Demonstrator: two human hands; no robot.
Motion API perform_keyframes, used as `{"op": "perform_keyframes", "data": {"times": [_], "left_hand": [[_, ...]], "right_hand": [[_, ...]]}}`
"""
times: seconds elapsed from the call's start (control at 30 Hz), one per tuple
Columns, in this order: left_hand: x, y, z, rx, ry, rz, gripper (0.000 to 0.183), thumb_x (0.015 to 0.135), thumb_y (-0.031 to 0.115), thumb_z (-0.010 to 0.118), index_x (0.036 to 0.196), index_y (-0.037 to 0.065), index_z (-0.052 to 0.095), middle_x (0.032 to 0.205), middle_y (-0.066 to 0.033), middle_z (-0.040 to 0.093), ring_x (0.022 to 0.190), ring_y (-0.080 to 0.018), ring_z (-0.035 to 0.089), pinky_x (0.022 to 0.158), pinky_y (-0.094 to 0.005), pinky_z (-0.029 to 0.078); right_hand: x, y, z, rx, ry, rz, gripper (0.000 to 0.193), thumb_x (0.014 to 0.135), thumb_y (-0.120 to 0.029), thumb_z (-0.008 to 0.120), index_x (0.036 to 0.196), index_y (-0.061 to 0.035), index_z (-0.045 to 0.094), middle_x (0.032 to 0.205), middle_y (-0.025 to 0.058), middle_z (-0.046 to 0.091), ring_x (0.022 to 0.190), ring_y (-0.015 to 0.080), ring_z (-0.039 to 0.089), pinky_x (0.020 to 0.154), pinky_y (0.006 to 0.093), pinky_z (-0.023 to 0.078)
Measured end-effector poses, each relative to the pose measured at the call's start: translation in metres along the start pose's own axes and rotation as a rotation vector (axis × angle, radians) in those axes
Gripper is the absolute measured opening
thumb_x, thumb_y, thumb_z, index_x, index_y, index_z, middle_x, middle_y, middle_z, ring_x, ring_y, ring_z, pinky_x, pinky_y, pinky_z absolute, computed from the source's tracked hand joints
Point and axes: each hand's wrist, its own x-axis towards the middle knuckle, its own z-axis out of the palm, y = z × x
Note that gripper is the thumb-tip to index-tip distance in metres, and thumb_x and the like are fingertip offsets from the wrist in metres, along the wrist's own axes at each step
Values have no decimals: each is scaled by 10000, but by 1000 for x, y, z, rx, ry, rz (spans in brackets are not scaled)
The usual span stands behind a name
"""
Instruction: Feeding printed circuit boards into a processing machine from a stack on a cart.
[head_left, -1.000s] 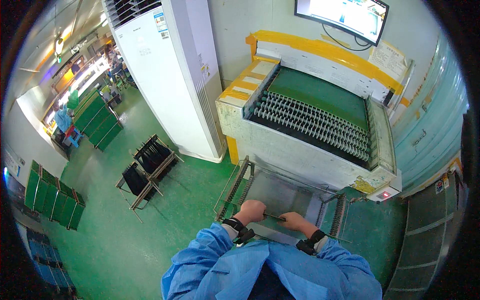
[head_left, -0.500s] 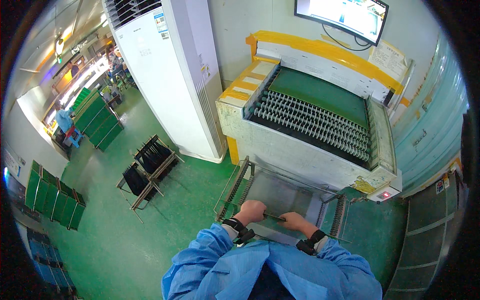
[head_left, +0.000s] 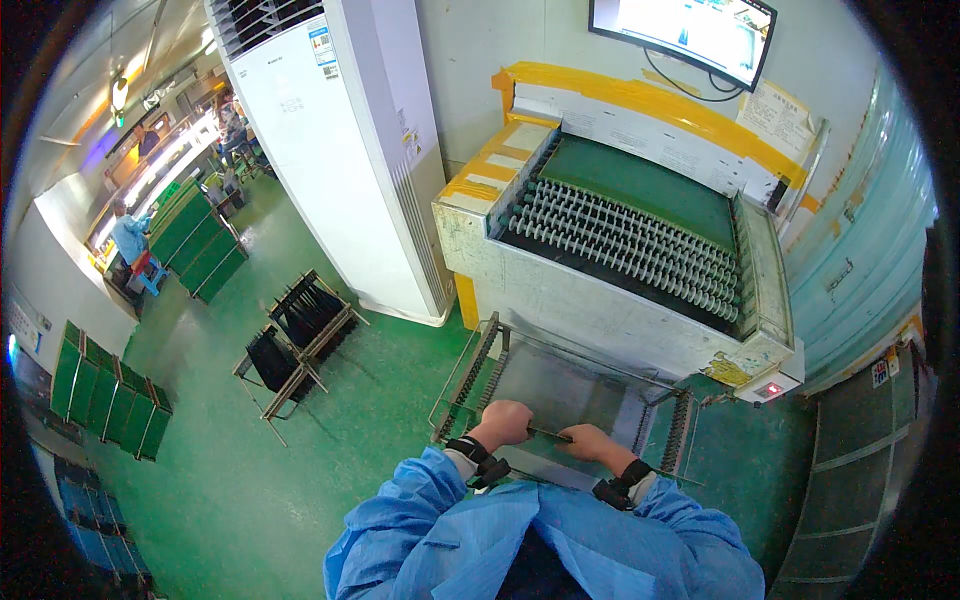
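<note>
My left hand (head_left: 503, 424) is closed around one end of a thin dark bar (head_left: 547, 434), its knuckles uppermost. On the bar's other end my right hand (head_left: 592, 443) is closed too, a short stretch showing between them. Both hands are over a metal rack (head_left: 474, 382) with toothed, spring-like side rails. A flat grey panel (head_left: 565, 388) shows within the rack, beyond my hands. Whether the bar belongs to the rack or is separate, I cannot tell. Dark straps circle both my wrists.
Just beyond the rack stands a machine (head_left: 610, 290) with rows of grey rollers (head_left: 625, 245). A tall white air conditioner (head_left: 330, 150) is behind left. Racks of black panels (head_left: 290, 330) and green boards (head_left: 108, 392) stand on the floor leftward. A co-worker (head_left: 130, 237) sits far left.
My hands and the bar keep the same place. Far off at the left, the seated co-worker has shifted slightly.
</note>
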Motion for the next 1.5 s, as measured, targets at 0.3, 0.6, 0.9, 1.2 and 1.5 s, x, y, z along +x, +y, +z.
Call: {"op": "perform_keyframes", "data": {"times": [0.3, 0.6, 0.9, 1.2, 1.5], "left_hand": [[-2, 3, -4, 27, 12, 2, 233, 764, 332, 725, 927, 170, 767, 911, -91, 737, 896, -329, 715, 759, -465, 583], [-1, 1, -1, 20, 3, -15, 206, 762, 285, 700, 910, 158, 765, 906, -89, 734, 890, -330, 715, 756, -459, 583], [-3, 4, -6, -1, 0, -15, 207, 770, 292, 698, 897, 145, 768, 923, -102, 739, 896, -331, 718, 769, -461, 586], [-2, 3, -4, 16, 4, -14, 225, 777, 297, 695, 932, 152, 769, 945, -100, 740, 913, -331, 715, 777, -457, 583], [1, 0, 1, 20, 3, -11, 210, 760, 284, 700, 913, 155, 763, 919, -97, 735, 901, -328, 715, 765, -462, 580]], "right_hand": [[-2, -3, -2, -5, 2, -10, 386, 911, -374, 651, 1191, -116, 710, 1030, 192, 719, 926, 383, 685, 813, 466, 525], [-11, -20, -16, 46, -38, 44, 387, 915, -373, 644, 1206, -126, 708, 976, 184, 725, 861, 363, 698, 773, 457, 534], [-4, -7, -5, 19, -5, 18, 387, 912, -374, 649, 1217, -144, 707, 967, 182, 725, 833, 354, 697, 763, 454, 535], [-5, -9, -7, 15, 6, 4, 368, 909, -360, 655, 1183, -122, 713, 1013, 188, 721, 923, 371, 691, 810, 446, 527], [-3, -7, -6, 12, -18, 7, 390, 906, -376, 665, 1203, -126, 704, 982, 181, 724, 885, 362, 691, 786, 446, 527]]}}
